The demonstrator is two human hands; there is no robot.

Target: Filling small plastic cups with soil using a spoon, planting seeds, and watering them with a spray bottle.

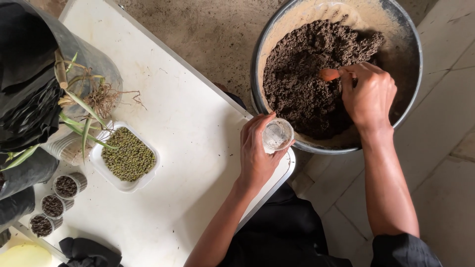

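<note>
The right hand (368,96) grips an orange scoop (329,74) dug into the soil (307,84) of the basin (257,64) at one o'clock. The left hand (257,153) wraps an empty clear cup (277,134) at the basin's rim. This looks like the filling step; next, a level scoop must tip into the cup. Three filled cups (68,186) sit at eight o'clock beside one tray of beans (128,157), perhaps mung.

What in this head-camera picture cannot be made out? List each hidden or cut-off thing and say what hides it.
- Head view: the spoon's handle is hidden inside the right hand.
- The clear cup's lower part is hidden by the left hand.
- The soil basin's top rim is cut off by the frame's upper edge.
- The plants' leaf tips are hidden by black bags.
</note>
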